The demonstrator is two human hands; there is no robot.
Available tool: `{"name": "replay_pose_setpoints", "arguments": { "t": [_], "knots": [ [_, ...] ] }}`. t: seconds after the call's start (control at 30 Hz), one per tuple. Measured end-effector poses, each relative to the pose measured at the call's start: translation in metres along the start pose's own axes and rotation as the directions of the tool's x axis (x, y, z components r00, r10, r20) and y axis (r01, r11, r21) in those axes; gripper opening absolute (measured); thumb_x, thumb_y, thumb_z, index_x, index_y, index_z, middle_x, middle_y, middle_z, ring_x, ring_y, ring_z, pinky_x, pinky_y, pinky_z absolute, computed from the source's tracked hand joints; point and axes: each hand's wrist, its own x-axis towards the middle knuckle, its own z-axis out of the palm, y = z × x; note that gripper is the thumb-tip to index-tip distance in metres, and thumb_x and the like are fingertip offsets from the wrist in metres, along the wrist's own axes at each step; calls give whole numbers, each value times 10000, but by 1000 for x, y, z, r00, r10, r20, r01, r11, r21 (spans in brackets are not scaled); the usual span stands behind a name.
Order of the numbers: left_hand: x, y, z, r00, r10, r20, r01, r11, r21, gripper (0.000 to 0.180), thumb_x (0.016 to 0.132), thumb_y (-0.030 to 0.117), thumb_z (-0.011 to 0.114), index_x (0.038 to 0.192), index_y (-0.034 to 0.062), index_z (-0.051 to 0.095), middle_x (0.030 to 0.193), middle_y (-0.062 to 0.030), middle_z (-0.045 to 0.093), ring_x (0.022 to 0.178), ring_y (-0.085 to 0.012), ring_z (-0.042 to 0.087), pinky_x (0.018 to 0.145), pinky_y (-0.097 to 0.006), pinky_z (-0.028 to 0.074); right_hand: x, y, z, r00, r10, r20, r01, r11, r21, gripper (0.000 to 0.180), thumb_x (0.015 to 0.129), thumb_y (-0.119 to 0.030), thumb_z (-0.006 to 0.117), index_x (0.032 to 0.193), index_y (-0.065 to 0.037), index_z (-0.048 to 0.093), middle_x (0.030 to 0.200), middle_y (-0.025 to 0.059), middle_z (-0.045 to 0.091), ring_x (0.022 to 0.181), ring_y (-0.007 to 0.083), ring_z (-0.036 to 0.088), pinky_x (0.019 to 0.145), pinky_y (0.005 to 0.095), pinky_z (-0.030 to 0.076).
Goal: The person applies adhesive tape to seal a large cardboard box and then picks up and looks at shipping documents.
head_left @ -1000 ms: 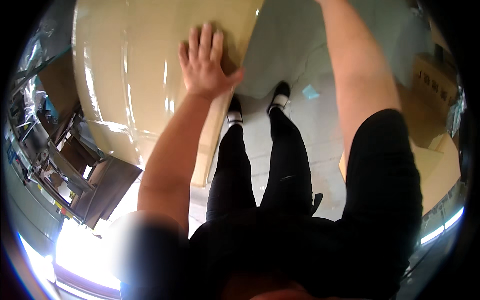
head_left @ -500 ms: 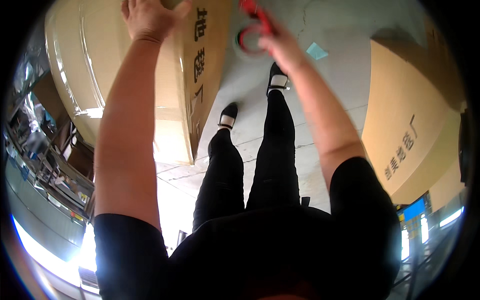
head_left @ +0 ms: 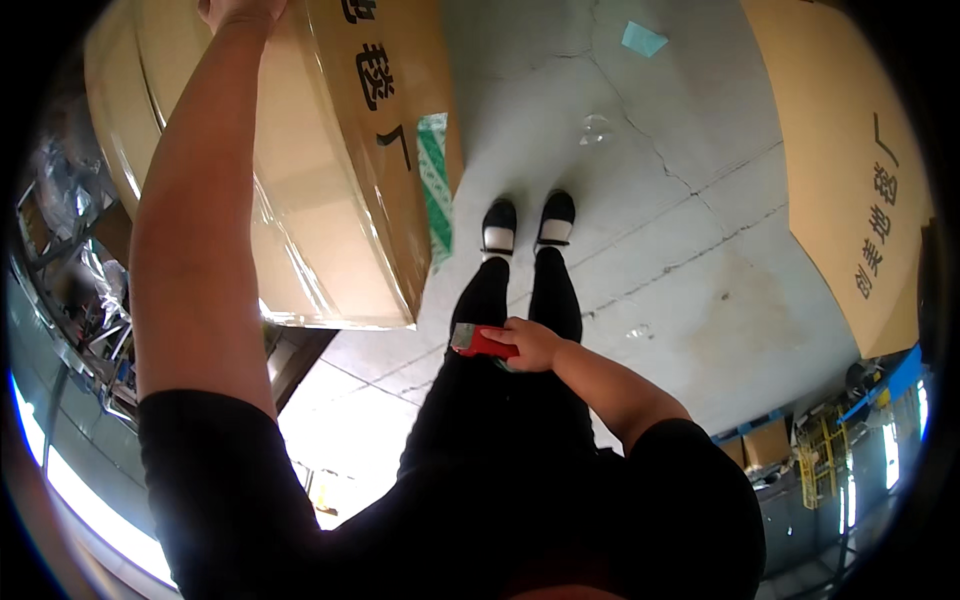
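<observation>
A large brown carton (head_left: 300,215) with black printed characters and clear tape along its edges stands at my left. My left hand (head_left: 243,10) lies against its far top part, cut by the picture's upper edge. One finger shows, held apart from the palm; the others are out of sight. In front of my thighs my right hand (head_left: 530,345) is closed round a red tape dispenser (head_left: 490,341) with a metal end pointing left. Its roll is mostly hidden under the hand. A green-and-white tape strip (head_left: 436,185) runs down the carton's right side.
Another big printed carton (head_left: 840,180) stands at the right. On the grey concrete floor (head_left: 690,260) lie a light-blue scrap (head_left: 643,39) and crumpled clear plastic (head_left: 596,129). Cluttered shelving (head_left: 85,240) lines the far left, and a yellow rack (head_left: 822,460) stands at lower right.
My right hand has come back from beyond my feet to my thighs with the tape dispenser. My feet are now side by side. The green-and-white strip has come into sight on the carton.
</observation>
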Motion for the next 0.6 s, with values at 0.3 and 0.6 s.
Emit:
{"name": "replay_pose_setpoints", "arguments": {
  "t": [0.3, 0.6],
  "knots": [
    [3, -40, 6, 982, 61, -181, -68, 997, -33, 890, 753, 538, 644, 1465, 118, 313, 1519, -112, 300, 1418, -293, 238, 1140, -474, 216, -4, -12, -70, 930, 252, -268, -150, 925, 349, 658, 758, -141, 596, 1401, -142, 456, 1058, 216, 597, 911, 336, 603, 812, 338, 481],
    [-198, 131, 11, 795, -123, 594, 390, 853, -347, 800, 867, 461, 598, 1493, 101, 253, 1481, -106, 355, 1353, -265, 345, 1123, -447, 285, -52, -23, -187, 766, 438, -471, 106, 636, 764, 727, 726, 20, 564, 1429, -76, 406, 1114, 40, 593, 892, 111, 543, 727, 234, 444]
  ]
}}
